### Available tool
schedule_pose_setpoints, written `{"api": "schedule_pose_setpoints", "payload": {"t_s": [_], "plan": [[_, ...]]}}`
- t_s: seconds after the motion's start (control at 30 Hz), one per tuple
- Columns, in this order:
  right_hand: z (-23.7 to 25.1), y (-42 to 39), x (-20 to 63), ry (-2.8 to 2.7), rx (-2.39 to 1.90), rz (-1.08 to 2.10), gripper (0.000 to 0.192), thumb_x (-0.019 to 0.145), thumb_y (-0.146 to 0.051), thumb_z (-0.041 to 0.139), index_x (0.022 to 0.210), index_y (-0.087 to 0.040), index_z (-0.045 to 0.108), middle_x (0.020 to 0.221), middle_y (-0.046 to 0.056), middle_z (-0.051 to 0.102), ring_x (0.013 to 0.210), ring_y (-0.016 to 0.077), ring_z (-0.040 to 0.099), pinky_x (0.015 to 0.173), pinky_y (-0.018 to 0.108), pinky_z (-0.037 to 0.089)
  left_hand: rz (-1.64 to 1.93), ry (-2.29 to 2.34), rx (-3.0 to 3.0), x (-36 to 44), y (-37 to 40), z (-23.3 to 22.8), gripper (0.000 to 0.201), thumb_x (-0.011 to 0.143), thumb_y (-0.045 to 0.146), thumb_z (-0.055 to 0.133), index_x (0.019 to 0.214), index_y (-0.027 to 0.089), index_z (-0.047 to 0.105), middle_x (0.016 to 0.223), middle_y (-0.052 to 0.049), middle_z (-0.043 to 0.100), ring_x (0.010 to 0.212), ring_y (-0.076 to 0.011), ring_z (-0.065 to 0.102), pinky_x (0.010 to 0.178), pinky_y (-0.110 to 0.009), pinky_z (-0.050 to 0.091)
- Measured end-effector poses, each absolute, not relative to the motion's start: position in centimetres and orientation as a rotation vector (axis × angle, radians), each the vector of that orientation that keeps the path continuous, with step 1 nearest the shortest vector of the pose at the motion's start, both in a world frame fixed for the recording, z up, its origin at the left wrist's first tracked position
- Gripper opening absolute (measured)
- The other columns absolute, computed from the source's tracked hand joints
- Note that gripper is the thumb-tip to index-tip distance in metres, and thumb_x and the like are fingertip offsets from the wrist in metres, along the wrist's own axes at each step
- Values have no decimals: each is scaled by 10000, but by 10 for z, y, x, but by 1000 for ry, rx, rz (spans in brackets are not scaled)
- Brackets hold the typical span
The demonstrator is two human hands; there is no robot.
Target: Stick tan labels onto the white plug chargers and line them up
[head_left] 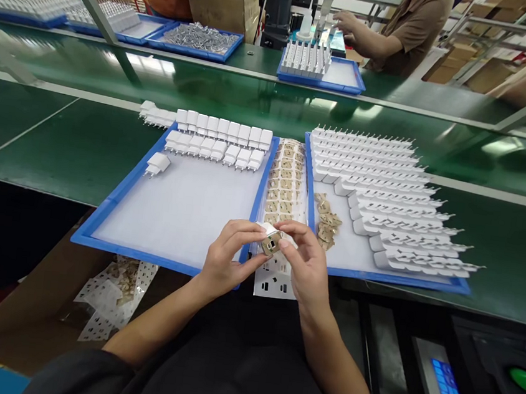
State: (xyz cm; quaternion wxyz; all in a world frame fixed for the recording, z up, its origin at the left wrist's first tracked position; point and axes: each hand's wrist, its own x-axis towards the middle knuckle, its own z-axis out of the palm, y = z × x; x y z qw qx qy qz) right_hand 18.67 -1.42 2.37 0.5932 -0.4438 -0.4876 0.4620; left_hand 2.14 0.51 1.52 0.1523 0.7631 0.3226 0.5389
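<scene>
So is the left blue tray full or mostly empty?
Mostly empty: the left blue plastic tray holds white plug housings only along its far edge, plus one stray.

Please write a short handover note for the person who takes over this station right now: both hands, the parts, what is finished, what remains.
Left hand and right hand: together hold one white charger housing over the gap between the trays.
Left blue tray: two rows of finished white plugs at the far edge, one loose plug.
Middle: sheet of small circuit boards.
Right blue tray: rows of white pin shells and loose boards, not yet assembled.
</scene>
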Motion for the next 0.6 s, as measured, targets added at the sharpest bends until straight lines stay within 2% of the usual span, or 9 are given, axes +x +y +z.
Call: {"api": "schedule_pose_setpoints", "payload": {"t_s": [0.1, 0.3, 0.6], "plan": [[22, -15, 179, -978, -914, 1222, 83, 886, -253, 683, 966, -270, 668, 1113, 25, 656, 1092, 194, 627, 919, 349, 538, 1625, 908, 2313, 26, 4, 15, 354, 826, 131, 760, 1132, 213, 602, 1034, -70, 683, 982, -198, 662, 846, -354, 581], [21, -16, 173, -824, -856, 1291, 64, 832, -222, 719, 866, -266, 688, 1076, 9, 658, 1121, 199, 595, 1003, 375, 465, 1688, 884, 2408, 29, 4, 14, 341, 814, 85, 760, 1100, 176, 598, 1024, -75, 687, 983, -196, 663, 847, -348, 580], [22, -16, 174, -808, -863, 1310, 76, 794, -234, 734, 859, -259, 703, 1089, 28, 664, 1128, 223, 599, 979, 394, 491, 1680, 893, 2391, 29, 2, 14, 329, 833, 107, 751, 1107, 200, 595, 1029, -65, 689, 992, -196, 669, 836, -354, 594]]}}
